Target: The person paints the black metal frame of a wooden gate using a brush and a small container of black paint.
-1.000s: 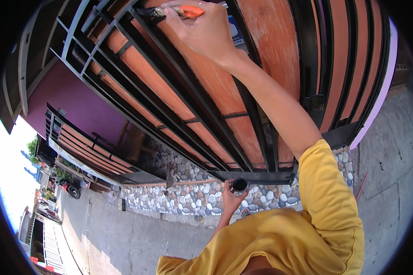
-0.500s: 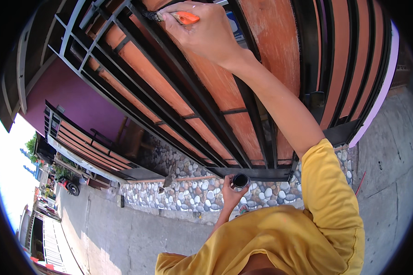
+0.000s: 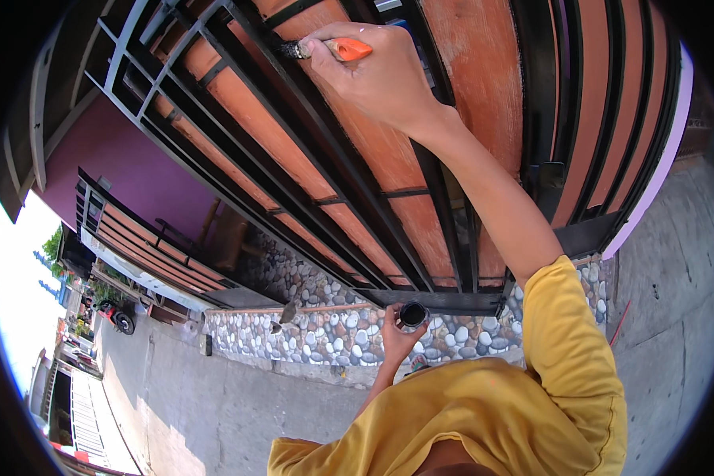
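Observation:
In my right hand (image 3: 381, 75) I grip a paintbrush (image 3: 349, 49) with an orange handle, fingers closed round it. Its dark, paint-covered bristles meet a black bar of the gate (image 3: 309, 103), high up among the bars. The gate has black metal bars over orange-brown panels. Lower down, my left hand (image 3: 398, 341) holds a small cup of black paint (image 3: 412, 315), upright, close to the gate's bottom rail. My right arm reaches up across the bars.
A pebble-patterned strip (image 3: 357, 337) runs below the gate, with grey concrete paving (image 3: 293, 404) beyond. At the left stand a second slatted gate (image 3: 159, 254) and a purple wall (image 3: 127, 159). A red motorcycle (image 3: 117, 317) is parked farther off.
My right hand has moved the brush a little down and to the right along the bar. My left hand still holds the cup in nearly the same place.

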A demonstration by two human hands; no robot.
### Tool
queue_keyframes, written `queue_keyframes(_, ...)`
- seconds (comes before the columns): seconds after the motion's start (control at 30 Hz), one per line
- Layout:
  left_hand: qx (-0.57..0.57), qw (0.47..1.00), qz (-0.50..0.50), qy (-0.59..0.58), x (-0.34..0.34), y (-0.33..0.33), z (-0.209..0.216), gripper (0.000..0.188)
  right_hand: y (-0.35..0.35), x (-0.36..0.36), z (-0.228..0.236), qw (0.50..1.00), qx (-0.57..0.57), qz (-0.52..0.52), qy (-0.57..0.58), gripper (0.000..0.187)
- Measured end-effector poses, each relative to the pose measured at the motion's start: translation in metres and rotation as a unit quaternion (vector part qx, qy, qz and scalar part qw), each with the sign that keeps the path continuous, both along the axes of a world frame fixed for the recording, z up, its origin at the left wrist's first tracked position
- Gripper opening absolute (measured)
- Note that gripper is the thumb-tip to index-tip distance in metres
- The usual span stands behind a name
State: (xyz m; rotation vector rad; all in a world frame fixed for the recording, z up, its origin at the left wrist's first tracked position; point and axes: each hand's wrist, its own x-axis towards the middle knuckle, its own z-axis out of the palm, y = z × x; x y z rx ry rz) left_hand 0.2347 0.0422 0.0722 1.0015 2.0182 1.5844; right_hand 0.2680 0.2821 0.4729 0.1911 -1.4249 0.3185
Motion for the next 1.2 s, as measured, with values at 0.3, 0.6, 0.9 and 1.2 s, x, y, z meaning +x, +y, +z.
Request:
queue_keyframes(0.3, 0.012, 1.000, 0.005, 0.017, 0.001, 0.002, -0.009, 0.062, 0.003, -0.018, 0.029, 0.997, 0.037, 0.034, 0.063, 0.017)
queue_keyframes(0.6, 0.010, 1.000, 0.011, 0.014, 0.001, 0.003, -0.005, 0.059, -0.004, 0.000, 0.018, 0.999, 0.031, -0.018, -0.020, 0.022)
queue_keyframes(0.9, -0.001, 1.000, 0.007, 0.012, 0.000, 0.003, -0.006, 0.061, 0.003, -0.002, 0.023, 0.995, 0.077, -0.001, 0.061, 0.014)
queue_keyframes(1.2, -0.017, 1.000, 0.002, 0.012, -0.001, 0.001, -0.006, 0.063, 0.001, 0.040, 0.020, 0.986, 0.027, -0.012, -0.166, 0.017)
